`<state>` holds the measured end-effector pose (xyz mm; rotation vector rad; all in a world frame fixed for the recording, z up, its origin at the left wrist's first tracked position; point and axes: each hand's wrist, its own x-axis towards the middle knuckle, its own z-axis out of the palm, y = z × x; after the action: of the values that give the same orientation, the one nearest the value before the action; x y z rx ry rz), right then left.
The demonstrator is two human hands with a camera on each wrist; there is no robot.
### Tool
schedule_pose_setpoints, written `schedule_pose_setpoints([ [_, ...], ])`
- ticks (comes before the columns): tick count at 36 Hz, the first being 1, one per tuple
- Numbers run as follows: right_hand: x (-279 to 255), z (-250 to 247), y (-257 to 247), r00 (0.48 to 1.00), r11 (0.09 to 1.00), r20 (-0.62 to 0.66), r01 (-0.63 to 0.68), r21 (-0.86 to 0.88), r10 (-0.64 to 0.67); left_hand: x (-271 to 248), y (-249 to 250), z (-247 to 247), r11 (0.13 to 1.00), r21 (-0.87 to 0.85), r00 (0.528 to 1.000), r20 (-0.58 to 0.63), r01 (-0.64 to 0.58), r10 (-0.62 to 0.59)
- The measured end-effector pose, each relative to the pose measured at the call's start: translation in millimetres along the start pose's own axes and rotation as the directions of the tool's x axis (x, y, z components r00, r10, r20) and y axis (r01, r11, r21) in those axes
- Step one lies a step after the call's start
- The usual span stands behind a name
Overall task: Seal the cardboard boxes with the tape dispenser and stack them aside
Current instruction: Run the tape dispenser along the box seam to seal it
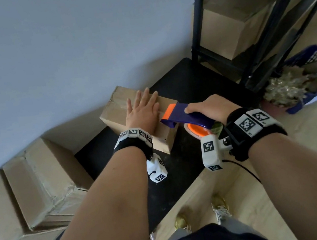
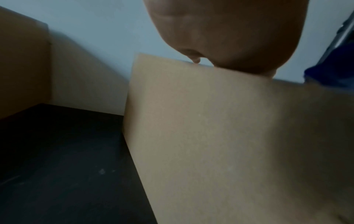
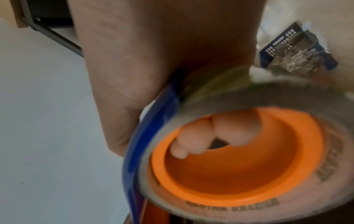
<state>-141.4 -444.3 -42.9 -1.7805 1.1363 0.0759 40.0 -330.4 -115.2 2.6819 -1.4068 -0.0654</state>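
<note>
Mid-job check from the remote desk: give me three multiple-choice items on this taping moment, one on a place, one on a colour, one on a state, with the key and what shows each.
1. Where does the left hand lie?
A. flat on top of the small cardboard box
B. on the blue basket
C. on the black shelf frame

2. What colour is the core of the tape roll in the tape dispenser?
A. green
B. orange
C. white

3. How does the right hand stand?
A. fingers straight, holding nothing
B. resting on the floor
C. curled round the dispenser's handle

Key: 1 A, the head view shows straight fingers spread on the box top. 2 B, the right wrist view shows an orange hub inside the roll. 3 C, the head view shows the fingers wrapped round the blue handle, its front end at the box's edge.
</note>
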Motion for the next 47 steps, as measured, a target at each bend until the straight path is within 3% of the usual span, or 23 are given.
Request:
schedule_pose_setpoints([
  [9,-1,0,20,0.996,0.993,0.054,0.068,0.099,-0.073,12,1,11,0.997,-0.051,0.998,-0.021,-0.061,0.06],
  [16,-5,-2,26,0.986,0.981,-0.008,0.167,0.097,-0.167,17,-1,14,0.992,-0.108,0.997,-0.027,-0.068,0.066],
  [25,-7,-18,53,0.998,0.993,-0.024,0.053,0.105,-0.051,22,-3,13,0.989,-0.13,0.998,-0.006,-0.066,0.066],
  [38,0,1,53,0.996,0.996,-0.018,0.083,0.016,-0.083,19,-2,14,0.986,-0.15,0.997,-0.007,-0.073,0.073],
  [42,3,0,48,0.995,0.995,-0.041,0.094,-0.026,-0.095,16,1,11,0.985,-0.169,1.0,0.01,-0.019,0.021],
  [45,7,1,44,0.994,0.994,-0.055,0.096,-0.058,-0.099,5,5,7,0.963,-0.24,0.988,-0.061,0.123,-0.141],
  [47,10,4,41,0.993,0.994,-0.077,0.089,-0.065,-0.094,-6,5,7,0.93,-0.283,0.955,-0.112,0.235,-0.275],
])
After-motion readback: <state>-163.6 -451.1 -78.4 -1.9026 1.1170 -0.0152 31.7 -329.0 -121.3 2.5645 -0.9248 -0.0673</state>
